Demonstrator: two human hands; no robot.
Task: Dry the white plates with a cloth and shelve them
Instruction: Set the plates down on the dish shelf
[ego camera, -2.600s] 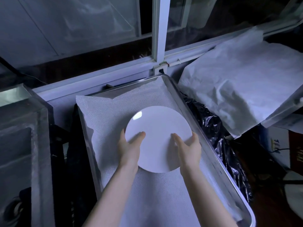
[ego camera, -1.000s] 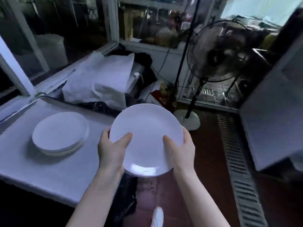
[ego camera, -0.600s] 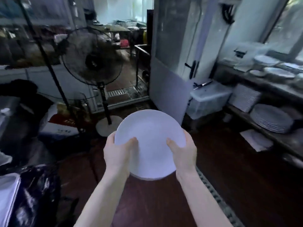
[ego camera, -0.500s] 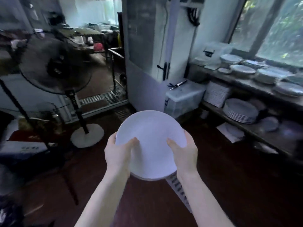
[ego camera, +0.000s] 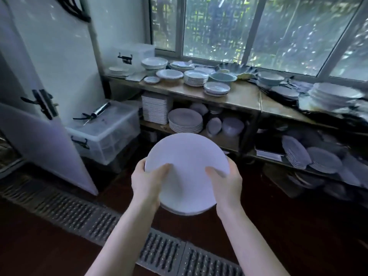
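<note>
Restaurant back room: shelves [ego camera: 235, 100] (stacked crockery [ego camera: 185, 121])

The left hand [ego camera: 146, 183] and right hand [ego camera: 226, 183] grip plate [ego camera: 187, 154].

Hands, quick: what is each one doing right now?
Left hand: grips the white plate by its left edge.
Right hand: grips the same plate by its right edge.

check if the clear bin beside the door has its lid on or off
On. The lid covers the clear bin, and a caulking gun lies on top of it.
</note>
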